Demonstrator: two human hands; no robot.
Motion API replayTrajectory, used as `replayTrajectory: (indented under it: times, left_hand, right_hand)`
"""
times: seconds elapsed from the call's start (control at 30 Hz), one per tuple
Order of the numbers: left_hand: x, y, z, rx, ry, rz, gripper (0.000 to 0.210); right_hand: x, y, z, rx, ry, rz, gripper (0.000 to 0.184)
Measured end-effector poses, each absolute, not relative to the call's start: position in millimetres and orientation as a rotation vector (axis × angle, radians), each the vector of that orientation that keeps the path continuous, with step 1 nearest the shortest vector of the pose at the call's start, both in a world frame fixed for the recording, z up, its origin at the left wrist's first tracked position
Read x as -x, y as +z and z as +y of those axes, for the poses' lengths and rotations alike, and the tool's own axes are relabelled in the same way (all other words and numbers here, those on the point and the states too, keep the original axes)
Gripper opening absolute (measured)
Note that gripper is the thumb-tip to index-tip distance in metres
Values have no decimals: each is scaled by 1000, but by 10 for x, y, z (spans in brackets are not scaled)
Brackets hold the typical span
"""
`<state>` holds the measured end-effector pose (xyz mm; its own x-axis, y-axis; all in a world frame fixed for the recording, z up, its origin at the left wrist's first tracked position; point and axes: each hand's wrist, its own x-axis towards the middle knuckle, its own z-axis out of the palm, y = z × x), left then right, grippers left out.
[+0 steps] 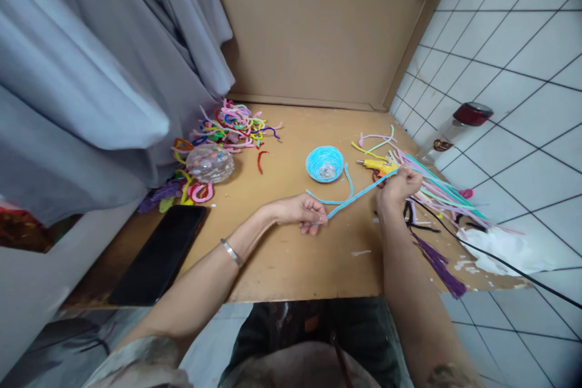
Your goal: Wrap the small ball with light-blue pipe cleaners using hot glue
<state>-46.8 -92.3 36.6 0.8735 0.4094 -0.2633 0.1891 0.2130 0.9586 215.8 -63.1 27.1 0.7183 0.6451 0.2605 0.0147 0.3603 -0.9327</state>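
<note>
A light blue pipe cleaner (364,192) is stretched between my two hands above the table. My left hand (302,212) pinches its lower end near the middle of the table. At the right, my right hand (400,185) is closed around its other end. Another blue strand (349,179), bent, lies just behind the stretched one. Beyond my hands sits a small round blue bowl (324,162) of coiled strands, with a whitish patch in its middle. Beside my right hand lies a yellow glue gun (381,165), partly hidden by the hand.
Colourful pipe cleaners (234,124) heap at the back left, near a clear textured bowl (210,163) and a black phone (159,254). On the right are pastel pipe cleaners (441,194), a purple tassel (439,264), white tissue (500,248), a cable and a red-lidded bottle (459,127).
</note>
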Motion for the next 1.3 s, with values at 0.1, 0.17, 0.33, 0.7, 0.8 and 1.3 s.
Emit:
replayTrajectory:
  times: [0.1,0.17,0.33,0.7,0.8,1.3]
  left_hand:
    - [428,370,-941,-1367,303,530,40]
    - [385,374,-958,-1339,476,529,41]
    - [314,397,-936,-1150,988,533,43]
    - [388,414,-789,-840,1231,665,40]
    - [366,412,-816,-860,1239,655,40]
    - [270,360,-898,-968,1240,767,45]
  right_hand:
    - [-2121,315,-632,1029,448,-439,35]
    - [-2057,371,-648,941,572,-421,37]
    - [-1739,477,-738,900,679,-693,43]
    - [-1063,462,-1112,1078,760,-1394,23]
    - [-1006,482,-1142,1062,891,-1352,27]
    - [-929,390,-1089,1080,912,-1230,25]
